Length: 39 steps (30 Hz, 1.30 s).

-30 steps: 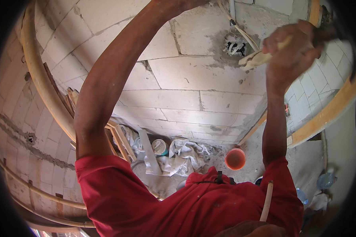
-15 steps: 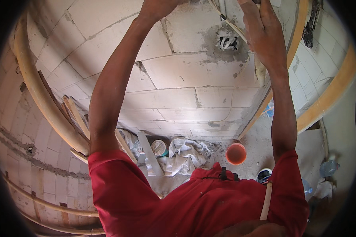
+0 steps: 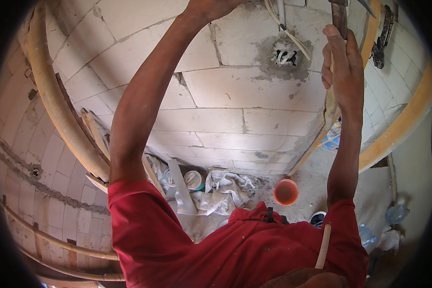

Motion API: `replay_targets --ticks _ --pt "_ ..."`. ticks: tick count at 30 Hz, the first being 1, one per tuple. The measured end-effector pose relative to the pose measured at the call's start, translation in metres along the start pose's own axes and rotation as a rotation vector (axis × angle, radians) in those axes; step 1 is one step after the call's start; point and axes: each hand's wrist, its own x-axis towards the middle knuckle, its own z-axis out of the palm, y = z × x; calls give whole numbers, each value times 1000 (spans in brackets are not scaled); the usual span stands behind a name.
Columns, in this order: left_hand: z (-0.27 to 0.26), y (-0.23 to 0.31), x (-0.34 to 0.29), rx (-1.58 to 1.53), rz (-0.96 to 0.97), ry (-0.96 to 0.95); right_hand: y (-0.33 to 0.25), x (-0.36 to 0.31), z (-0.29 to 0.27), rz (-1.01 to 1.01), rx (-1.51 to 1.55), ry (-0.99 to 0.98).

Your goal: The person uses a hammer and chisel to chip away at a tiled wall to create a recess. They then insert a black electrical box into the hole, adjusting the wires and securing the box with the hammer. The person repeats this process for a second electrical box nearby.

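My right hand [image 3: 346, 72] is closed around the handle of a hammer [image 3: 339, 21] at the upper right. The hammer's metal head is partly cut off by the top edge, and its handle end hangs below my fist. My left hand [image 3: 211, 8] reaches up to the top edge against the pale block wall [image 3: 269, 91]; its fingers are out of the picture. Between my hands, a wall box [image 3: 285, 56] with white wires sits in a patch of grey mortar. Pale cables [image 3: 295, 42] hang just above it.
Curved-looking wooden poles [image 3: 57, 105] stand at left, and a timber post [image 3: 403, 137] at right. Below lie an orange bucket [image 3: 285, 192], a white-lidded tub [image 3: 194, 180], crumpled white sacks [image 3: 223, 192], a flat board [image 3: 181, 187] and plastic bottles [image 3: 397, 214].
My right hand has shifted right and slightly down with the hammer, whose head now shows. My left hand has moved a little right, and the whole view has shifted slightly.
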Motion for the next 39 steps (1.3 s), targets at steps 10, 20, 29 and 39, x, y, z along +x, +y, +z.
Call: replay_targets --ticks 10,20,29,39 --pt "17 10 13 153 -1 -147 -1 -8 -8 -158 -15 163" --pt "26 8 -4 203 -51 -151 15 13 30 -338 -165 88" --pt "31 -1 -2 71 -82 -119 32 8 36 -300 -256 82" --pt "16 -42 -17 -887 -355 496 -11 -24 -36 4 -39 194"
